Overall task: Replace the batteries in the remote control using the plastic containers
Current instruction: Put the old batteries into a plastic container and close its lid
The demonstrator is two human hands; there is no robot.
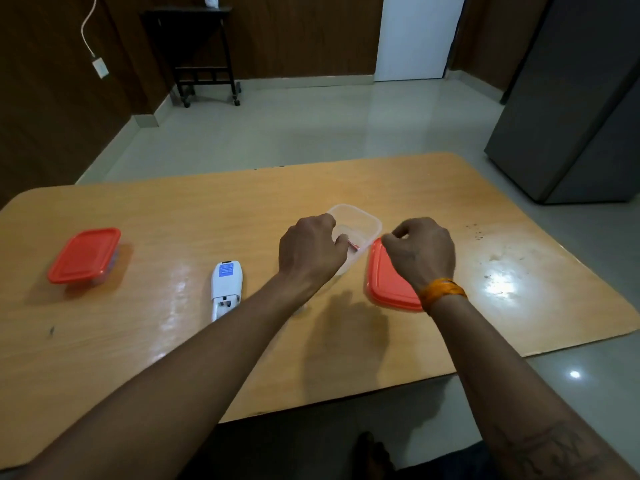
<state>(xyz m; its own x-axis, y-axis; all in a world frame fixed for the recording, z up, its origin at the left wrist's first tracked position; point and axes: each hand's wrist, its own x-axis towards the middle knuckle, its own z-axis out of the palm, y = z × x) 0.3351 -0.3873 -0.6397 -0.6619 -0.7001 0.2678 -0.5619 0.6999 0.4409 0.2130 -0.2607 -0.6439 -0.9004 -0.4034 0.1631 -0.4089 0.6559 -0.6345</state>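
A clear plastic container (pixel 360 220) stands open at the table's middle. My left hand (pixel 310 249) reaches into it, fingers closed around a small red battery (pixel 354 244). Its orange lid (pixel 384 282) lies on the table just to the right, partly under my right hand (pixel 420 251), which hovers there with fingers curled and nothing visible in them. The white remote control (pixel 225 287) lies face down to the left of my left arm, its battery bay uncovered at the near end. A second container with an orange lid (pixel 85 255) sits closed at the far left.
The wooden table (pixel 173 341) has bare surface in front of and behind the objects; dark specks mark its right part. A grey cabinet (pixel 575 98) stands beyond the right corner, and a dark side table (pixel 204 53) stands against the far wall.
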